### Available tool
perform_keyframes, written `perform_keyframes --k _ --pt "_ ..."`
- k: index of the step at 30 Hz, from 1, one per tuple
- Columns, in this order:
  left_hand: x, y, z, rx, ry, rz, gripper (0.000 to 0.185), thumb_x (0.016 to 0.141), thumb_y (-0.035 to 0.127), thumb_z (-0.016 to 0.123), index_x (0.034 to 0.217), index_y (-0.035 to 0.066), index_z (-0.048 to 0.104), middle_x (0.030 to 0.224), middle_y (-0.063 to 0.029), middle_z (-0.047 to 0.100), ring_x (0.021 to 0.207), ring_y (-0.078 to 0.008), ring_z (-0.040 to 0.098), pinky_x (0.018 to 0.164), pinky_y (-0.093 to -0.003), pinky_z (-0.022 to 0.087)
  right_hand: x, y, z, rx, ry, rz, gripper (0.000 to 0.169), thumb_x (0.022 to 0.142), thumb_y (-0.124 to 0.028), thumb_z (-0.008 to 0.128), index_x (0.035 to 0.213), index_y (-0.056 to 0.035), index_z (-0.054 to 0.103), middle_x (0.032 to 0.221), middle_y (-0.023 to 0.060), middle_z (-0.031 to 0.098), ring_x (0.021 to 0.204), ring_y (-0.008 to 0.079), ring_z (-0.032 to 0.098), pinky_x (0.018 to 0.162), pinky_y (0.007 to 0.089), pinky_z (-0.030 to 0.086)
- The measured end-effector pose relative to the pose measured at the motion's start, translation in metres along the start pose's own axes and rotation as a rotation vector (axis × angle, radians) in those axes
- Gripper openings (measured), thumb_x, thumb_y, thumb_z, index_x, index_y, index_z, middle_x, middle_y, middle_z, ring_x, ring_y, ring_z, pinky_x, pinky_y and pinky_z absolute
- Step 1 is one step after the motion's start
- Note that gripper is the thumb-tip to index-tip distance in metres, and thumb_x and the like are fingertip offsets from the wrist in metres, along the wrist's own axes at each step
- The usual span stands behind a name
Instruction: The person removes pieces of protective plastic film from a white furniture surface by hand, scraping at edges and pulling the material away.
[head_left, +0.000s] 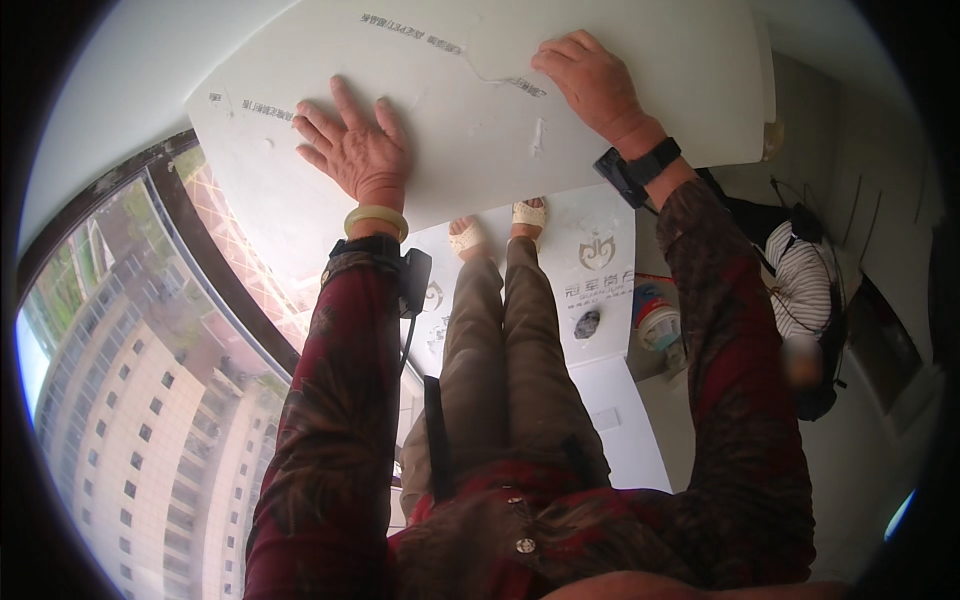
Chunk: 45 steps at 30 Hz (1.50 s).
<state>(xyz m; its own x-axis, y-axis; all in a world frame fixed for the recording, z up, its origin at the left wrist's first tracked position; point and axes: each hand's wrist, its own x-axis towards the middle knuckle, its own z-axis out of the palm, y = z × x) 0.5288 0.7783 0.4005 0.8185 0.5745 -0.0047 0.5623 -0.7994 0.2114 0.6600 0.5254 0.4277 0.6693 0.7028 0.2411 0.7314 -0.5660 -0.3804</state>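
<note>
A large pale board, its surface printed with rows of writing, spans the upper part of the view. Flat on its left part lies my left hand, fingers spread, with a pale bangle at the wrist. My right hand touches the board farther right, its fingers bent and close together; whether they pinch a bit of thin film there I cannot tell. A wavy line, perhaps a film edge, runs across the board beside the right fingertips. A small whitish strip or mark shows between the hands.
Below the board, my sandalled feet stand on a printed pale sheet with a dark lump on it. A bucket stands at the right, near a striped cloth and black bag. At the left is a dark-framed window.
</note>
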Motion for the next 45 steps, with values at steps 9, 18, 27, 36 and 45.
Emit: perform_keyframes --k 9,18,27,36,45 --pt "-0.002 0.003 -0.003 -0.012 0.001 -0.001 0.068 0.091 0.053 0.039 0.15 0.02 0.027 0.153 -0.0292 0.014 0.143 -0.0457 0.008 0.114 -0.057 0.004 -0.024 -0.04 -0.018 0.083 -0.172 0.168 0.007 0.082 -0.008 0.056 0.089 -0.0092 0.056 0.082 0.0045 0.059 0.086 0.0254 0.057 0.073 0.0369 0.05" --pt "-0.002 -0.003 -0.003 0.046 0.001 0.009 0.069 0.093 0.057 0.034 0.151 0.021 0.024 0.153 -0.0274 0.014 0.143 -0.0442 0.008 0.114 -0.0575 0.007 -0.064 -0.078 -0.02 0.365 0.07 0.502 0.035 0.079 0.005 0.053 0.109 -0.0091 0.062 0.087 0.0104 0.059 0.074 0.031 0.061 0.063 0.0372 0.051" --pt "-0.001 0.002 0.002 0.012 0.013 0.015 0.069 0.092 0.056 0.037 0.15 0.022 0.025 0.153 -0.0277 0.015 0.143 -0.0444 0.009 0.114 -0.0578 0.007 -0.04 0.025 -0.016 0.171 -0.02 0.166 0.023 0.081 -0.005 0.062 0.103 -0.0136 0.066 0.088 0.0033 0.058 0.08 0.0248 0.061 0.068 0.0349 0.052" --pt "-0.002 0.0 -0.001 0.035 0.007 0.019 0.069 0.092 0.056 0.036 0.15 0.021 0.025 0.153 -0.0274 0.015 0.143 -0.0445 0.009 0.113 -0.0578 0.008 -0.034 0.006 -0.022 0.198 -0.157 0.29 0.019 0.078 0.0 0.061 0.095 -0.0069 0.055 0.092 0.0097 0.06 0.086 0.0316 0.06 0.072 0.0398 0.051" --pt "-0.002 0.0 -0.001 0.052 0.01 0.018 0.069 0.093 0.057 0.036 0.151 0.022 0.024 0.153 -0.0269 0.016 0.143 -0.0447 0.01 0.113 -0.0589 0.009 -0.066 -0.133 -0.013 0.563 -0.084 0.482 0.026 0.077 0.006 0.056 0.101 -0.0033 0.053 0.09 0.0126 0.055 0.08 0.0336 0.058 0.071 0.0396 0.049"
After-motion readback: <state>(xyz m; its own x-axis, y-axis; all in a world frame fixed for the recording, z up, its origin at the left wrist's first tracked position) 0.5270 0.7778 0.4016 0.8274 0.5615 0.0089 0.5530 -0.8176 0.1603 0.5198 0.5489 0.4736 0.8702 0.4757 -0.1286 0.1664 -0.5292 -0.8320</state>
